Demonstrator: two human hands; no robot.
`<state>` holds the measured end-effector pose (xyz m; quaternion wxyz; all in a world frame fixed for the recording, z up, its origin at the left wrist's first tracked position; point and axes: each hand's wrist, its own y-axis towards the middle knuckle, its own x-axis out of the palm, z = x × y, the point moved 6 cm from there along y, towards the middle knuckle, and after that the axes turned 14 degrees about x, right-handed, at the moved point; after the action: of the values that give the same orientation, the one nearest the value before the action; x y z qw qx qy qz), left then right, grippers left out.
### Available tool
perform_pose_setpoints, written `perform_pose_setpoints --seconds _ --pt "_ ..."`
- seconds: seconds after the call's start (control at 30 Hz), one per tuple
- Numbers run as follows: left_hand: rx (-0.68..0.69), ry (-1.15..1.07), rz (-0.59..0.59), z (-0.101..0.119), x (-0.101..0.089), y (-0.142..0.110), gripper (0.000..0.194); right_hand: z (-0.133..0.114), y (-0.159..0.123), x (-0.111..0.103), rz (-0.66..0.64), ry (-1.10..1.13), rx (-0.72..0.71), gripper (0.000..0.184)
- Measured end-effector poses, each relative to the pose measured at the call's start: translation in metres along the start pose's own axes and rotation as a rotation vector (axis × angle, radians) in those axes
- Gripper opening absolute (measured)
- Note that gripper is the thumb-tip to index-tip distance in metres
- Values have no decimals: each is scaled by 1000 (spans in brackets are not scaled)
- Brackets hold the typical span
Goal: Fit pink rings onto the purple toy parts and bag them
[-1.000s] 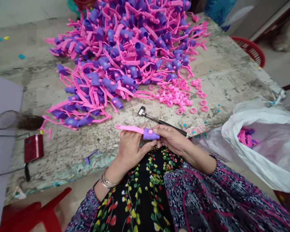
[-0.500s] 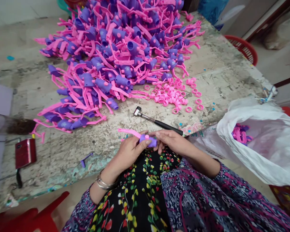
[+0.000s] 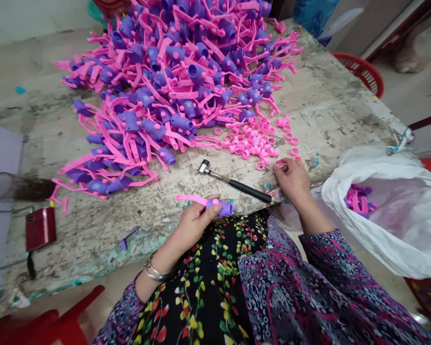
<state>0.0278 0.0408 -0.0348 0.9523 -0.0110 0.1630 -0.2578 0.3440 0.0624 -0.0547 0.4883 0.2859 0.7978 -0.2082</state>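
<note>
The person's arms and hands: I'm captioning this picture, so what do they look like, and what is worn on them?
The left hand and right hand wear no gloves. Silvery bangles show on the left side; none on the right. The left sleeve and right sleeve are dark, with pink-purple swirls and pale marks.

Purple-and-pink part, centre: smooth plastic. Hammer: glossy metal shank, matt grip. Tabletop: rough, possibly wood. Bag, right: crinkled plastic.
</note>
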Motion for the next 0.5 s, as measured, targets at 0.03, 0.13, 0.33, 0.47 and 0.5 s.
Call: perform_pose_setpoints --seconds 0.03,0.13,0.33,0.47,0.5 --pt "-18 -59 6 -1 0 0 59 -5 -6 -2 -7 71 -19 37" --pt "-31 -217 22 1 1 2 63 -24 -33 1 -215 401 -25 37" --pt "-74 -299 153 8 -2 11 46 -80 -103 13 -776 765 -154 28" --pt "-107 -414 178 11 2 10 35 -98 -120 13 -855 723 -291 25" --pt "-110 -443 184 11 3 9 32 -100 -122 13 -865 712 -320 24"
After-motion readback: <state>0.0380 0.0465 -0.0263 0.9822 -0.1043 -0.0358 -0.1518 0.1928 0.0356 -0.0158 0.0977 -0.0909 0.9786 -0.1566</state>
